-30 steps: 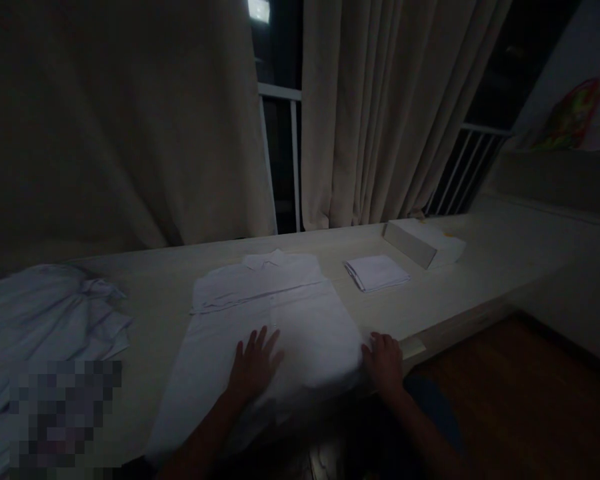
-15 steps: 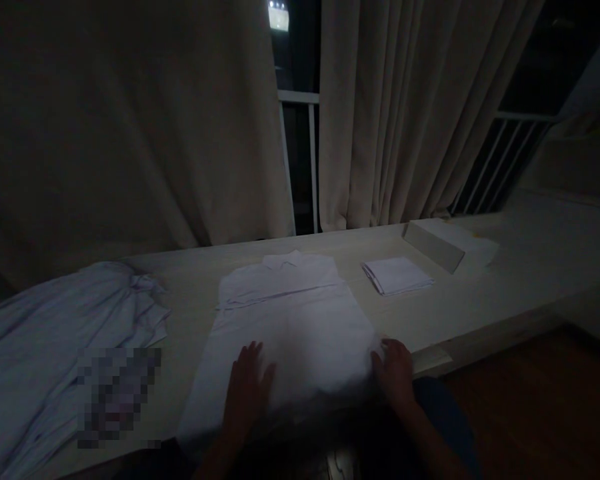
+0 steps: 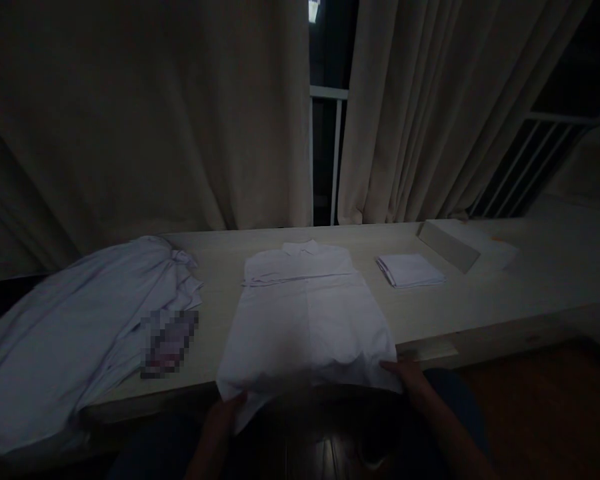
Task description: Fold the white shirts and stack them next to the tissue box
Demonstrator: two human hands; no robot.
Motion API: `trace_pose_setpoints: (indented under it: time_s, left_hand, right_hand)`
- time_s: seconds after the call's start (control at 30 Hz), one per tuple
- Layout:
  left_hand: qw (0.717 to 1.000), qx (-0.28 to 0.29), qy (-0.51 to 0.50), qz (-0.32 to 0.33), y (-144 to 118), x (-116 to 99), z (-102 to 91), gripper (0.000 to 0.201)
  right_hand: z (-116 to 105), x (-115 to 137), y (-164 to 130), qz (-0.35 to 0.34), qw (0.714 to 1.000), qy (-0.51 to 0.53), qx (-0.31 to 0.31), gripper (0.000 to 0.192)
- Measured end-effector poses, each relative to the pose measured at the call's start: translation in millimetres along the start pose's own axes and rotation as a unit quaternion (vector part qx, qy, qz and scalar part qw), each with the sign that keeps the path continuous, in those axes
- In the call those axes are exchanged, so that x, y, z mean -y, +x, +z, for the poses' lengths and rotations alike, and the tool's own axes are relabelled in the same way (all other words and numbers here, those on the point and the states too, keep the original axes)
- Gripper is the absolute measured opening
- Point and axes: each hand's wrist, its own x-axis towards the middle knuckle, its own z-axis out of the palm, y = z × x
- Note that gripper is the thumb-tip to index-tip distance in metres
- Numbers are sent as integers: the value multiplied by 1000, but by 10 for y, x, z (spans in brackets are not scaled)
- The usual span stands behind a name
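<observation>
Head view: left hand (image 3: 225,408) and right hand (image 3: 405,375) each have their grip pinched on a bottom hem corner of the white shirt (image 3: 305,320), which lies flat, collar toward the table's (image 3: 480,300) far edge, hem hanging over the near edge. Folded white cloth (image 3: 410,270) sits beside it toward the right end, with a crumpled shirt pile (image 3: 80,327) at the left end.

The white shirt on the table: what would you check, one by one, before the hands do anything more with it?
1. Left hand at the near left corner of the white shirt: ok, fingers meet the hem.
2. Right hand at the near right corner: ok.
3. Firmness of either grip: cannot tell, too dark.
4. Shirt body flat on the table: ok, collar at the far end, hem hanging over the near edge.
5. Folded white cloth apart from the shirt: ok.
6. Loose pile of clothes apart from the shirt: ok, bare table between.
</observation>
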Motion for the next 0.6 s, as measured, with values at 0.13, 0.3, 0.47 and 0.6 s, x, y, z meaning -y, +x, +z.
trace_pose_setpoints:
  time_s: [0.13,0.3,0.47,0.6]
  left_hand:
    - [988,117,-97,-38,-287,14,-102,36]
    - [973,152,-173,-18,-514,-31,-373,44]
    - [978,48,-201,26,-738,-105,-530,47]
    - [977,-15,-197,84,-928,-143,-595,58]
  right_hand:
    - [-14,10,-262,20,995,61,74,47]
    - [-275,66,-380,27,994,96,32,50]
    - [-440,280,-522,24,995,94,-14,53]
    - [-461,353,-680,-9,995,79,-63,81]
